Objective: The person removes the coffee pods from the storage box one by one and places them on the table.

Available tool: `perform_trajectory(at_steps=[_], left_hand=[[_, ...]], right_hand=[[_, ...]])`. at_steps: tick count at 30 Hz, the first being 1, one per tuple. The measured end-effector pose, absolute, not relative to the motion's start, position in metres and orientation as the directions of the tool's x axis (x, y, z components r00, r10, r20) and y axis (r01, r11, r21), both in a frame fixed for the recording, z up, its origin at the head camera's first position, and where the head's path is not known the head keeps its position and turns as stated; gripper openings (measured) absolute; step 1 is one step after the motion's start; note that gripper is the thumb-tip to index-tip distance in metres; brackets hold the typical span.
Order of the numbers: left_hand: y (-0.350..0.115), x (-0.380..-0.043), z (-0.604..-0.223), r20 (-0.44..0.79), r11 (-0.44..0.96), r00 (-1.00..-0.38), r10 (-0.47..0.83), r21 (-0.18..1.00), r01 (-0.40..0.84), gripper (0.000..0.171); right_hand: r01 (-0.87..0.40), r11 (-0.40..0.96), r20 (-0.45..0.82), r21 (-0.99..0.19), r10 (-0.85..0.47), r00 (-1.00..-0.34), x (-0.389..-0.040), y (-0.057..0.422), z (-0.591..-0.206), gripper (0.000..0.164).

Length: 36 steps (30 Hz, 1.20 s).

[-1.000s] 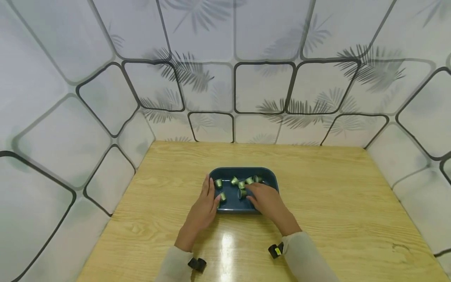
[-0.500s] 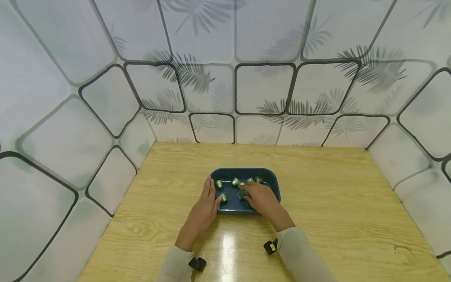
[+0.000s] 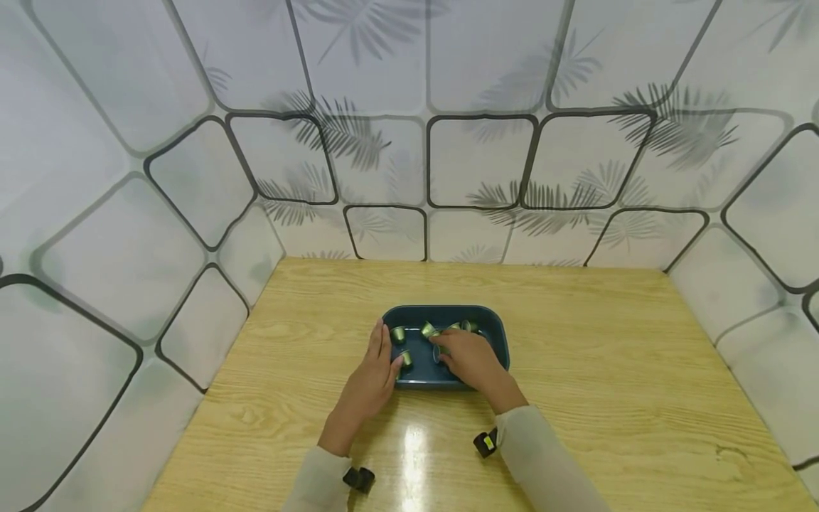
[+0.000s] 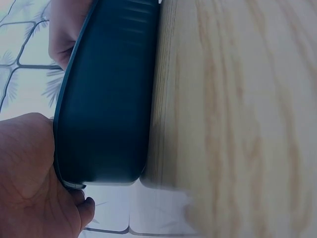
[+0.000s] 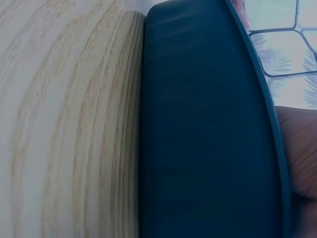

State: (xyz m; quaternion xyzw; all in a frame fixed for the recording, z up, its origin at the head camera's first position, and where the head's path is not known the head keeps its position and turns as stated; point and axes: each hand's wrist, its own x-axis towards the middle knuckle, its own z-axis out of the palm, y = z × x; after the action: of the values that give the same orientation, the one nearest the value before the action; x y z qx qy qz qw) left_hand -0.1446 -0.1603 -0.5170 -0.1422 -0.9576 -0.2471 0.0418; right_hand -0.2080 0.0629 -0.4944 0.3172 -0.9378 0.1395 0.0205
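A dark blue rectangular tray (image 3: 419, 373) sits on the table with several small green coffee capsules inside. My left hand (image 3: 367, 377) grips its left side, fingers along the outside of the wall and thumb over the rim near a green capsule (image 3: 406, 359). Another capsule (image 3: 398, 334) lies by the left wall. My right hand (image 3: 471, 358) reaches over the near right rim, thumb and fingers curled round a capsule (image 3: 438, 353) near the tray's middle. Beyond these fingers more capsules (image 3: 427, 329) lie partly covered. Both wrist views show mainly the tray's outer wall (image 4: 106, 99).
The tray stands on a light wooden table (image 3: 608, 370). Patterned panels (image 3: 480, 160) close off the back and both sides. A black wrist camera (image 3: 358, 479) sits at the left cuff, another camera (image 3: 485, 443) at the right.
My right hand has moved left and inward over the tray, its thumb and fingers coming round the middle capsule. The left hand stays on the tray's side.
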Motion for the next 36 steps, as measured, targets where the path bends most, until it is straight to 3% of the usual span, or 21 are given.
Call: perform_trajectory(at_steps=[11,25,36], left_hand=[[-0.1607,-0.1455,-0.5147,0.133,0.838,-0.959,0.251,0.467,0.284,0.069],[-0.1605,-0.1461,-0.5156,0.14,0.831,-0.956,0.259,0.472,0.294,0.069],[-0.1618,-0.1473,-0.5141,0.121,0.829,-0.955,0.27,0.475,0.295,0.07]], right_hand=[[-0.589,0.773,0.096,-0.235,-0.584,-0.806,-0.2132,0.0581,-0.5,0.033],[-0.573,0.793,0.05,-0.207,-0.576,-0.816,-0.2152,0.055,-0.4993,0.039],[-0.554,0.799,0.031,-0.235,-0.563,-0.826,-0.2142,0.0553,-0.4981,0.032]])
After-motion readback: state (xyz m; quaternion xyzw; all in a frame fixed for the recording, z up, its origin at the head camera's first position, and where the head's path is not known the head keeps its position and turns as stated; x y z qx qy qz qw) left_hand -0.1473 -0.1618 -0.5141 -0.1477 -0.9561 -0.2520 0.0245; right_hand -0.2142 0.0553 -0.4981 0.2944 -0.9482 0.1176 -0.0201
